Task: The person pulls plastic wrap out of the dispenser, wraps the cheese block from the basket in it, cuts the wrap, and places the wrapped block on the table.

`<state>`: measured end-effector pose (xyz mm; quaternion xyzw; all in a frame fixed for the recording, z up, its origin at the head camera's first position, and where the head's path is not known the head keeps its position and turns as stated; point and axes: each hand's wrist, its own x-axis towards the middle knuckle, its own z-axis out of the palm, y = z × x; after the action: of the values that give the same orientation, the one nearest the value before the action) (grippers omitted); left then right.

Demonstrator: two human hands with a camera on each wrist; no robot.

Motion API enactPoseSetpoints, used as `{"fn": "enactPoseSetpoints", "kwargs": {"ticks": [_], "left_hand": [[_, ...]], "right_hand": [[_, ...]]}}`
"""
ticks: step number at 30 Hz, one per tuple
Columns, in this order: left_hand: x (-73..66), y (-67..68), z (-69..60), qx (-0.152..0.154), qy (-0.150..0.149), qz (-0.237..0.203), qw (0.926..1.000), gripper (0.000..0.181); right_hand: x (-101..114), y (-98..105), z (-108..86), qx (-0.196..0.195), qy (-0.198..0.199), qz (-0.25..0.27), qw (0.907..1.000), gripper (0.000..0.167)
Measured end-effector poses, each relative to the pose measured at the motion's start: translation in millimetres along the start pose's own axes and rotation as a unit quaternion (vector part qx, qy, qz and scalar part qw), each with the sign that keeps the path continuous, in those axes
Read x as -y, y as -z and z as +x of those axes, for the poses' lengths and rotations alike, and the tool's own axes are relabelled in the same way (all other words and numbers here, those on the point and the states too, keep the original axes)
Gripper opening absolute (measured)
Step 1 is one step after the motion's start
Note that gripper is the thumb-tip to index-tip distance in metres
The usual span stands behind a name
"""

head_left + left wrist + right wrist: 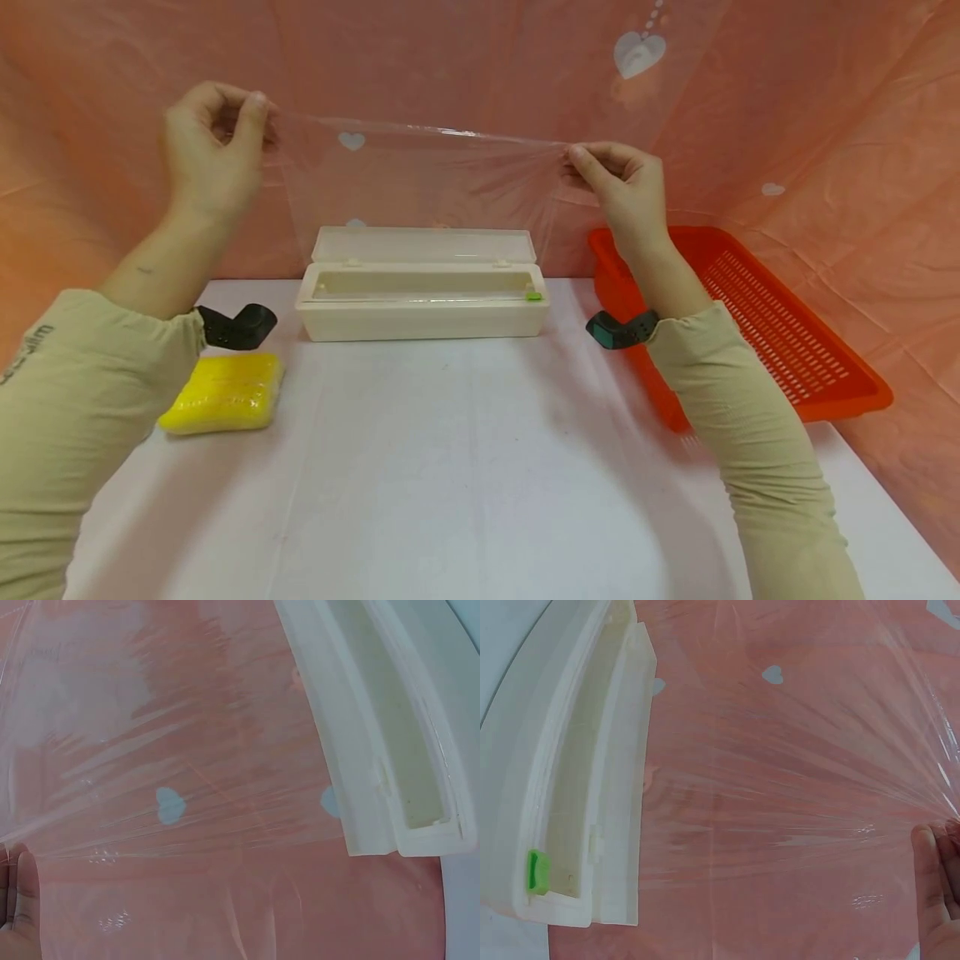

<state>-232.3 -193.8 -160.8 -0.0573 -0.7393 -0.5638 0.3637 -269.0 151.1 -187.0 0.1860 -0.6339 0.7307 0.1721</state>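
A clear sheet of plastic wrap [450, 167] hangs stretched between my two raised hands. My left hand [213, 150] pinches its upper left corner between thumb and fingers. At the upper right corner, my right hand [622, 183] grips the wrap the same way, with creases fanning out from the pinch in the right wrist view. Below stands a white wrap dispenser box [423, 321] with its lid [423, 244] raised at the back. A small green slide cutter [533, 297] sits at the right end of its front edge; the right wrist view also shows this cutter [538, 872].
A yellow wrapped packet [228, 392] lies at the left, near my left forearm. On the right, a red plastic basket [780, 333] stands partly behind my right forearm. White cloth [420, 467] covers the table, and a pink curtain with hearts [465, 50] hangs behind.
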Motion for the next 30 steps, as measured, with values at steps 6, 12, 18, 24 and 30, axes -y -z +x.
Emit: {"fn": "enactPoseSetpoints", "kwargs": {"ticks": [6,12,18,24,30], "left_hand": [[-5.7,1.2,1.7,-0.01,-0.007,-0.022,0.9997,0.026],[-10.1,4.1,2.7,-0.025,-0.001,-0.047,0.9986,0.024],[-14.7,5.4,-1.1,-0.044,-0.017,-0.055,0.9974,0.024],[-21.2,4.8,-4.1,-0.06,-0.026,-0.082,0.9945,0.023],[-29.1,8.0,-12.2,-0.083,-0.042,-0.104,0.9902,0.017]], "right_hand": [[5,0,1.2,-0.001,0.011,0.0,0.9999,0.011],[12,-2,2.4,-0.001,0.017,0.019,0.9997,0.012],[19,-5,2.5,-0.003,0.034,0.036,0.9987,0.01],[24,-8,0.5,-0.004,0.062,0.066,0.9959,0.009],[30,-12,-5.5,-0.01,0.084,0.08,0.9932,0.01]]}}
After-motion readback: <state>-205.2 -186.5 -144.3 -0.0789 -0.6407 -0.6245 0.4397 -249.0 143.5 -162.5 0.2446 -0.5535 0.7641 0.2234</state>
